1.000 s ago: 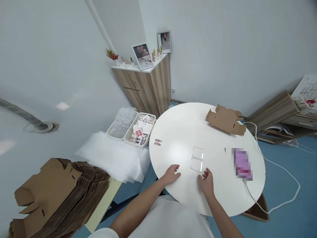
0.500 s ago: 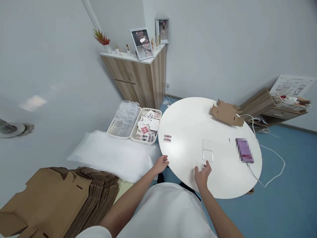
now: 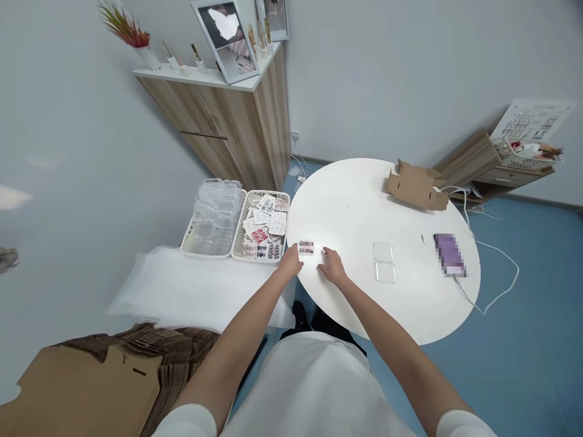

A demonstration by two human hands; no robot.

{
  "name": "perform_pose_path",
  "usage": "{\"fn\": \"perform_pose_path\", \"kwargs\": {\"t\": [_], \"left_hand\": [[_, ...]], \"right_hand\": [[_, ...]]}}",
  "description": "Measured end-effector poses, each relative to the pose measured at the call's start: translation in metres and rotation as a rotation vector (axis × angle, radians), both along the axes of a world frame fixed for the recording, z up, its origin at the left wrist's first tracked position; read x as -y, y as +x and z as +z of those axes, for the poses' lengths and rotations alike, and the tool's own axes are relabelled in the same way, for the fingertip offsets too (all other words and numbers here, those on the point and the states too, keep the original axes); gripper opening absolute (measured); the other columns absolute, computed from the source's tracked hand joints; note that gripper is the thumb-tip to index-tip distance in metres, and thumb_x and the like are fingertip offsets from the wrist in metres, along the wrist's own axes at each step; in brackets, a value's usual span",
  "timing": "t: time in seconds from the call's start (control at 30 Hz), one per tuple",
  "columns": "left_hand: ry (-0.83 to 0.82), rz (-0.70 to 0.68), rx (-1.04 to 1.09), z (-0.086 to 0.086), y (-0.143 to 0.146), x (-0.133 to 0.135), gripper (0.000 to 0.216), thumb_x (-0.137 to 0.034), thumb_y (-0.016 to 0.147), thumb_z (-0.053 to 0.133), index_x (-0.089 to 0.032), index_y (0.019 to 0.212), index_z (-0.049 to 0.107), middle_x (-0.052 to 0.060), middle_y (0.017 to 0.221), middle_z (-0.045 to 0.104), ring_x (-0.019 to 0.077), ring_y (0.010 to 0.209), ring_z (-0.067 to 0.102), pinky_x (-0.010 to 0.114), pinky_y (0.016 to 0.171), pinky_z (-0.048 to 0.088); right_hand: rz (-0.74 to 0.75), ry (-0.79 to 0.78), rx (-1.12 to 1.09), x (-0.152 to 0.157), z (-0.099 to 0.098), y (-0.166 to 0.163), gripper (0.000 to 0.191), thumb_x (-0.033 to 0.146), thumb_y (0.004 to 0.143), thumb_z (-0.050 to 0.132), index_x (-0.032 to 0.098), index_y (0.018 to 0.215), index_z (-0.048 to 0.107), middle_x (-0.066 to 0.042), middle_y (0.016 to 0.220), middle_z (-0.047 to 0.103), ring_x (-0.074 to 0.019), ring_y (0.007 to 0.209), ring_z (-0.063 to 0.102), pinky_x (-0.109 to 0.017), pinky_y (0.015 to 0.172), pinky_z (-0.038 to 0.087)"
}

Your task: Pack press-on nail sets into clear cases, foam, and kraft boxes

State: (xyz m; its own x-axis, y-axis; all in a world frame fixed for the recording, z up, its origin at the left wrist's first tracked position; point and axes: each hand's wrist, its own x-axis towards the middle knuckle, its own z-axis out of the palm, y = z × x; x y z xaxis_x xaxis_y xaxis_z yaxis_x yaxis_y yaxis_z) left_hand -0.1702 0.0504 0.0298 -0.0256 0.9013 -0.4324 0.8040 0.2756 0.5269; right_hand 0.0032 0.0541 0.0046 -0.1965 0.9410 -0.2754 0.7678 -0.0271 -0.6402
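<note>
A small card of press-on nails (image 3: 306, 247), with two rows of patterned nails, lies flat near the left edge of the round white table (image 3: 346, 212). My left hand (image 3: 289, 262) is at the card's lower left corner, thumb and fingers apart; whether a fingertip touches the card I cannot tell. To the right of the card hovers my right hand (image 3: 333, 266), fingers spread with nothing in them. Farther right, a clear plastic case (image 3: 385, 272) lies opened flat on the table.
A folded cardboard box (image 3: 416, 187) and a purple, blurred device (image 3: 450, 255) with a white cable are on the table. Left of it stand a basket of nail cards (image 3: 262, 227) and a basket of clear cases (image 3: 214, 218). White sheets (image 3: 182, 285) and stacked flat cardboard (image 3: 91, 388) lie nearer.
My right hand has moved left, away from the clear case, to beside the nail card. My left hand has reached forward to the card. The view has shifted.
</note>
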Motion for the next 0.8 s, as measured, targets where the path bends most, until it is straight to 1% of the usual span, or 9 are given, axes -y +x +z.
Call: {"fn": "perform_pose_path", "kwargs": {"t": [0.13, 0.23, 0.33, 0.43, 0.57, 0.67, 0.8], "left_hand": [[-0.04, -0.007, -0.093, -0.001, 0.005, -0.02, 0.073, -0.013, 0.066, 0.057, -0.014, 0.129, 0.021, 0.017, 0.118, 0.041, 0.0262, 0.106, 0.047, 0.03, 0.08, 0.038], [-0.049, -0.007, -0.102, -0.009, 0.007, -0.028, 0.079, -0.013, 0.065, 0.057, -0.017, 0.132, 0.016, 0.016, 0.115, 0.041, 0.0254, 0.102, 0.049, 0.03, 0.079, 0.038], [-0.032, -0.008, -0.094, -0.02, 0.007, -0.032, 0.075, -0.014, 0.066, 0.058, -0.02, 0.131, 0.021, 0.013, 0.113, 0.041, 0.0241, 0.099, 0.05, 0.03, 0.079, 0.038], [0.013, -0.004, -0.072, -0.028, 0.006, -0.033, 0.068, -0.014, 0.065, 0.059, -0.02, 0.127, 0.03, 0.011, 0.112, 0.041, 0.0223, 0.098, 0.05, 0.028, 0.08, 0.038], [0.049, 0.013, -0.034, -0.032, 0.004, -0.033, 0.064, -0.011, 0.062, 0.06, -0.019, 0.121, 0.036, 0.009, 0.109, 0.041, 0.0199, 0.096, 0.05, 0.027, 0.08, 0.039], [0.099, 0.029, -0.003, -0.032, 0.005, -0.029, 0.062, -0.008, 0.063, 0.058, -0.02, 0.119, 0.036, 0.009, 0.11, 0.04, 0.0187, 0.095, 0.049, 0.028, 0.08, 0.039], [0.202, 0.046, 0.051, -0.031, 0.01, -0.015, 0.061, -0.006, 0.067, 0.053, -0.019, 0.122, 0.032, 0.009, 0.11, 0.042, 0.0192, 0.102, 0.045, 0.029, 0.084, 0.038]], "right_hand": [[0.041, -0.03, 0.085, -0.024, -0.003, -0.018, 0.063, 0.024, 0.068, 0.055, 0.019, 0.125, 0.031, -0.01, 0.117, 0.042, -0.023, 0.11, 0.038, -0.033, 0.088, 0.035], [0.04, -0.059, 0.159, -0.033, -0.005, -0.029, 0.067, 0.028, 0.066, 0.059, 0.021, 0.126, 0.03, -0.009, 0.114, 0.043, -0.0243, 0.107, 0.039, -0.034, 0.084, 0.035], [0.04, -0.072, 0.21, -0.037, -0.007, -0.036, 0.066, 0.029, 0.068, 0.059, 0.023, 0.127, 0.03, -0.009, 0.111, 0.045, -0.0241, 0.104, 0.041, -0.033, 0.081, 0.035], [0.041, -0.07, 0.248, -0.039, -0.008, -0.039, 0.063, 0.027, 0.068, 0.059, 0.025, 0.125, 0.032, -0.008, 0.109, 0.046, -0.024, 0.101, 0.042, -0.033, 0.079, 0.035], [0.03, -0.069, 0.259, -0.041, -0.008, -0.04, 0.059, 0.026, 0.067, 0.06, 0.027, 0.121, 0.036, -0.007, 0.108, 0.046, -0.0234, 0.099, 0.043, -0.033, 0.078, 0.035], [0.001, -0.049, 0.244, -0.037, -0.008, -0.041, 0.056, 0.024, 0.067, 0.06, 0.027, 0.118, 0.037, -0.007, 0.108, 0.047, -0.0226, 0.099, 0.043, -0.033, 0.079, 0.035], [-0.006, 0.027, 0.157, -0.024, -0.008, -0.039, 0.054, 0.019, 0.072, 0.053, 0.024, 0.121, 0.032, -0.006, 0.109, 0.048, -0.0199, 0.099, 0.044, -0.034, 0.082, 0.035]]}}
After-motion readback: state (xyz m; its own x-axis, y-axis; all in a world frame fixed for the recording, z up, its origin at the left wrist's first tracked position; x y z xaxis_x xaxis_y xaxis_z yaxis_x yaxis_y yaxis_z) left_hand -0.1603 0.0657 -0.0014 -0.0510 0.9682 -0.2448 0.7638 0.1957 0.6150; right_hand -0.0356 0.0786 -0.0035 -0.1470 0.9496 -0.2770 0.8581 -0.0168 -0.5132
